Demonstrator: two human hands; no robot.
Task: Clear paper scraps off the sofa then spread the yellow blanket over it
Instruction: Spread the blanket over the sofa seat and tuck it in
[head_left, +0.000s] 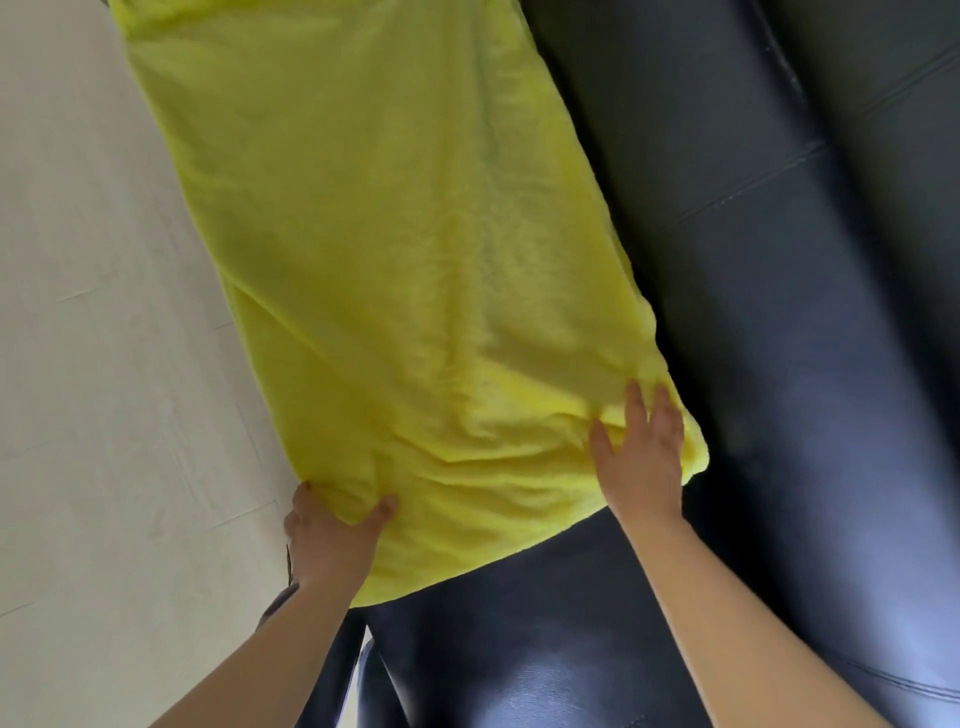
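Observation:
The yellow blanket (395, 270) lies spread along the seat of the black leather sofa (779, 364), running from the top of the view down to the near end. My left hand (332, 540) grips the blanket's near left corner at the seat's front edge, thumb on top and fingers tucked under the cloth. My right hand (641, 457) lies flat on the near right corner with its fingers straight, pressing the cloth onto the seat. No paper scraps show on the sofa.
Pale wood-look floor (93, 364) fills the left side. The sofa's backrest (883, 208) runs along the right, and bare black seat (519, 649) shows below the blanket's near edge.

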